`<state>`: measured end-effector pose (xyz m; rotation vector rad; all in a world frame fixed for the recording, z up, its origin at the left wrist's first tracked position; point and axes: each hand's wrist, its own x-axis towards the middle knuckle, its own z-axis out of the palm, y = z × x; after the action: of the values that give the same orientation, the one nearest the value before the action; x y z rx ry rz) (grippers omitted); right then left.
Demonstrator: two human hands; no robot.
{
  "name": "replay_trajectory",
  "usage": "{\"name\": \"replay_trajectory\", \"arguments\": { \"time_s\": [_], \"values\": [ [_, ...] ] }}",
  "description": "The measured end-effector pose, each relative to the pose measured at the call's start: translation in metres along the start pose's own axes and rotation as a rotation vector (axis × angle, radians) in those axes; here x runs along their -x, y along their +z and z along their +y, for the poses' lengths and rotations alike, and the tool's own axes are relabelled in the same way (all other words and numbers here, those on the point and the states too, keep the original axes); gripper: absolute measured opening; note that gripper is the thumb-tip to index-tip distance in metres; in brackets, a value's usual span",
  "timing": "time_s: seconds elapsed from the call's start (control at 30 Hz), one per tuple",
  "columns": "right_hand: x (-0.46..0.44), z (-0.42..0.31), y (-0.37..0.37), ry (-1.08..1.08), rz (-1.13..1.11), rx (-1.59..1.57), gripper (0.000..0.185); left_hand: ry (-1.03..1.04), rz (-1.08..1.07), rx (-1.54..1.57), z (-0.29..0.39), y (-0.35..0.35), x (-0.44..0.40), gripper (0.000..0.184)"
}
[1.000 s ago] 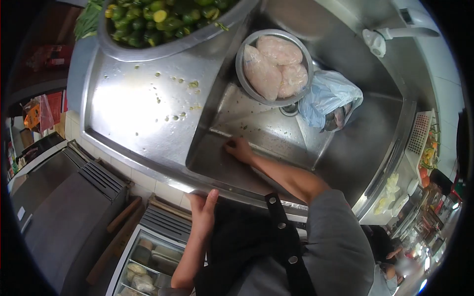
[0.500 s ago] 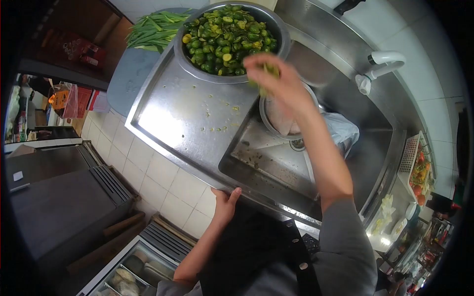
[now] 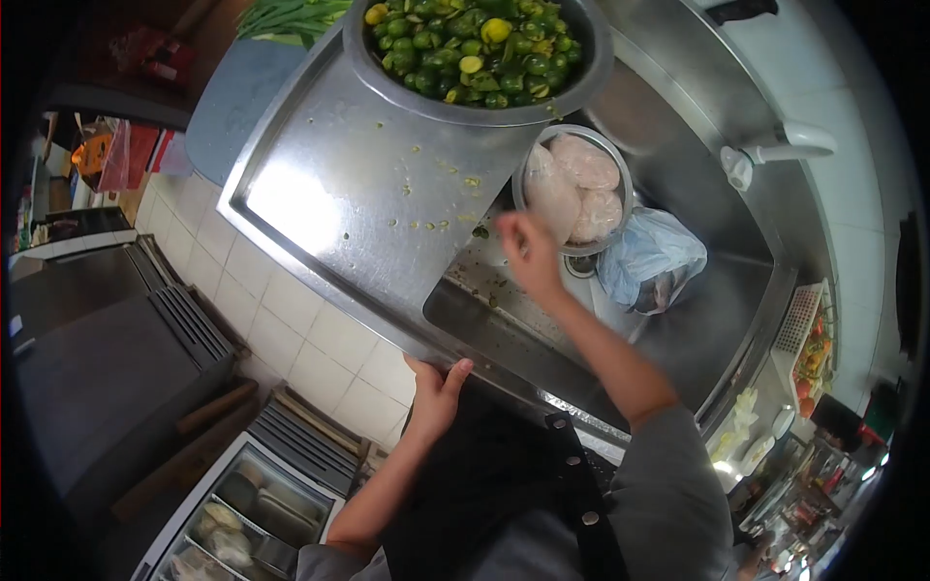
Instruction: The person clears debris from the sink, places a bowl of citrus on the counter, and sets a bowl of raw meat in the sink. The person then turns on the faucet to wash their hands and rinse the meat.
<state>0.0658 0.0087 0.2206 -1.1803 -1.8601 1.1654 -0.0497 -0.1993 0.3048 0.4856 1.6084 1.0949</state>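
My right hand [image 3: 528,254] is over the sink basin [image 3: 581,334], in front of a metal bowl [image 3: 628,179] of pale bagged meat [image 3: 584,162]. Its fingers are curled, and motion blur hides whether they hold anything. Scattered green bits lie in the basin below it. My left hand [image 3: 438,387] rests on the sink's front edge, thumb apart from the fingers. On the drainboard [image 3: 368,203], dotted with small scraps, a large metal bowl [image 3: 593,77] holds halved green citrus [image 3: 475,53]. A light blue plastic bag [image 3: 651,254] with dark contents sits beside the meat bowl.
A white faucet [image 3: 799,141] sticks out from the back wall at the right. Long green leaves [image 3: 291,17] lie on a grey-blue board [image 3: 232,111] at the upper left. A perforated white basket [image 3: 796,320] with vegetables stands right of the sink. An open container unit [image 3: 242,513] is at the lower left.
My right hand rose from the basin to the citrus bowl with green pieces in it, then came back down over the basin. My left hand stayed on the edge. The view shifted.
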Motion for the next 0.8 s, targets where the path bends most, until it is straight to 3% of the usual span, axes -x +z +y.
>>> {"name": "replay_trajectory", "arguments": {
  "time_s": [0.07,0.1,0.17,0.3,0.4,0.47,0.57,0.63,0.7,0.73,0.8],
  "values": [
    [0.051,0.081,0.036,0.356,-0.192,0.087,0.036,-0.026,-0.02,0.014,-0.001,-0.001,-0.001,0.076],
    [0.06,0.116,0.052,0.36,-0.211,0.089,0.036,-0.038,-0.007,0.022,-0.003,-0.003,-0.001,0.076],
    [0.068,0.165,0.076,0.021,0.037,0.603,0.056,-0.03,-0.005,-0.063,-0.008,-0.003,-0.001,0.077],
    [-0.005,0.21,0.1,0.093,0.084,0.456,0.061,-0.09,-0.034,-0.022,0.004,-0.001,0.0,0.076],
    [-0.042,0.299,0.127,0.221,0.029,0.363,0.059,-0.13,-0.041,-0.012,0.006,-0.003,0.001,0.077],
    [-0.034,0.319,0.136,0.284,-0.013,0.294,0.06,-0.31,-0.022,0.019,0.009,-0.004,0.003,0.079],
    [-0.011,0.279,0.15,0.152,0.176,0.406,0.054,-0.181,-0.022,0.04,0.007,-0.002,0.002,0.078],
    [0.028,0.23,0.147,0.149,0.055,0.493,0.048,-0.199,-0.037,0.045,0.005,-0.003,0.003,0.078],
    [0.069,0.24,0.145,-0.094,-0.19,0.719,0.041,-0.211,-0.046,0.047,0.005,-0.004,0.003,0.079],
    [0.071,0.228,0.135,-0.093,-0.19,0.718,0.041,-0.213,-0.042,0.045,0.005,-0.004,0.002,0.079],
    [0.073,0.21,0.112,0.474,-0.365,-0.082,0.035,-0.217,-0.041,0.04,0.005,-0.005,0.004,0.079]
  ]
}}
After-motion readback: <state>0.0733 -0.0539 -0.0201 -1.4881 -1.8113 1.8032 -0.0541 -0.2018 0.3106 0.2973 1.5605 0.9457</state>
